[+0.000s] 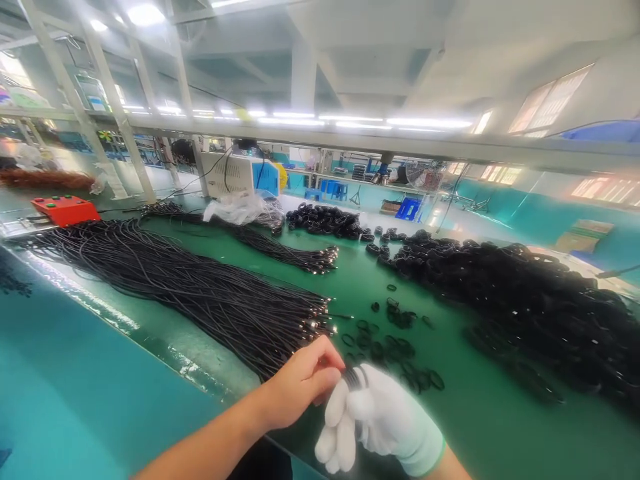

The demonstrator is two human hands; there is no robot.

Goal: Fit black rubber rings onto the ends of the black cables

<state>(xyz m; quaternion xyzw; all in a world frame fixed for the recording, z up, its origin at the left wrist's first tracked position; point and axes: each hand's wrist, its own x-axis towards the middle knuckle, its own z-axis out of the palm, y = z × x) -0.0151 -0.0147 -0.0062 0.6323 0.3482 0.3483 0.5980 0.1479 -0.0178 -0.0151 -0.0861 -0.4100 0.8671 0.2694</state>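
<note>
Across our smooth green tabletop lies a long bundle of stringy black cables. Our bare left hand, its hold unclear to us, curls beside our knit-gloved right hand, which clasps a small, ridged black coil.

Looks forward and down from the head over green worktop, with left hand and right hand close near six o'clock, ceiling at twelve.
</note>
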